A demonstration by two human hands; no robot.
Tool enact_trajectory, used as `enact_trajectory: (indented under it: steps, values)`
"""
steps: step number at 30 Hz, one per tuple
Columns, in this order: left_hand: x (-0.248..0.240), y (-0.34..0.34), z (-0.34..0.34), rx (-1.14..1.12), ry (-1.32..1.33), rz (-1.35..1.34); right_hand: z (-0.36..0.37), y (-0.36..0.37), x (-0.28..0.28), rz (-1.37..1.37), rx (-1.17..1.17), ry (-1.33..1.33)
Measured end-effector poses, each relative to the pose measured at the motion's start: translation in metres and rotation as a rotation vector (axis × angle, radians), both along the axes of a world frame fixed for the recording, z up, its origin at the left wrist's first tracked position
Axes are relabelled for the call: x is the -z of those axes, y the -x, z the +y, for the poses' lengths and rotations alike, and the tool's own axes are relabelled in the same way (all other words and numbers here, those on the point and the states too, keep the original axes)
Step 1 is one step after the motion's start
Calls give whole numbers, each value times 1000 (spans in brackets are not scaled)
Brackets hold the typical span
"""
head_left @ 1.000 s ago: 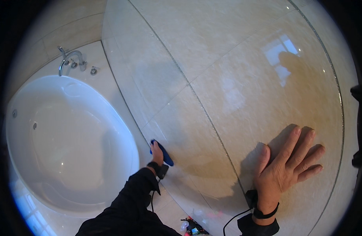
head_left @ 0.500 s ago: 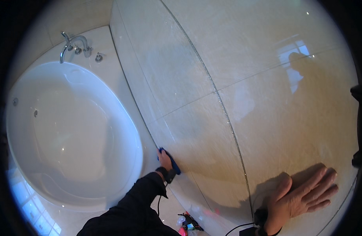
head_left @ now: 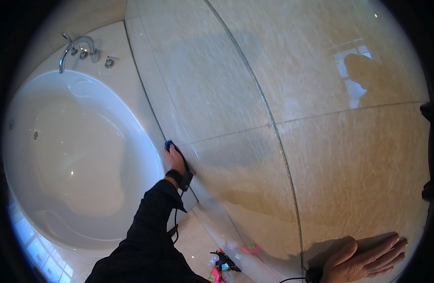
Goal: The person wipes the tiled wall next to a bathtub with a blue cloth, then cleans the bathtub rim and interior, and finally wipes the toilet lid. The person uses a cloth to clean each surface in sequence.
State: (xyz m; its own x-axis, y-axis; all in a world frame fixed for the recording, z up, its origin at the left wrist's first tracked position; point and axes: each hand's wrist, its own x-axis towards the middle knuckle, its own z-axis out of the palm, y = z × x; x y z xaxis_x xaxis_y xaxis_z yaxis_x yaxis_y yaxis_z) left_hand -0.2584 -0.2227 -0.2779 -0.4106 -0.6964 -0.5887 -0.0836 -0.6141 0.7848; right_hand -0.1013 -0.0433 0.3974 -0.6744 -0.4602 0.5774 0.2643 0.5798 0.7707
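Note:
My left hand [head_left: 176, 161] reaches forward to the line where the tiled wall [head_left: 226, 94] meets the tub's ledge. Its fingers are closed on a blue cloth [head_left: 168, 145], of which only a small part shows beside the fingertips. A dark band with a small box and a cable sits on that wrist. At the lower right, my right hand [head_left: 363, 263] lies flat against the glossy beige tiles with fingers stretched out, holding nothing.
A white oval bathtub [head_left: 84, 141] fills the left side. A chrome faucet [head_left: 87, 45] and a lever handle [head_left: 110, 62] stand on its far ledge. On the floor near the wall lies a small pile of black, pink and clear items [head_left: 222, 264].
My left hand has slid forward along the wall's bottom joint with the blue cloth. My right hand stays flat on the wall but appears lower as the view has shifted.

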Motion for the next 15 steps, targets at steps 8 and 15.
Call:
enact_trajectory:
  steps: [8,15]
  values:
    - [-145,90,-93,-5,139,261,3,11,-1,84,-63,-142]
    - [-279,50,-67,128,449,433,2,19,1,24,-144,-32]
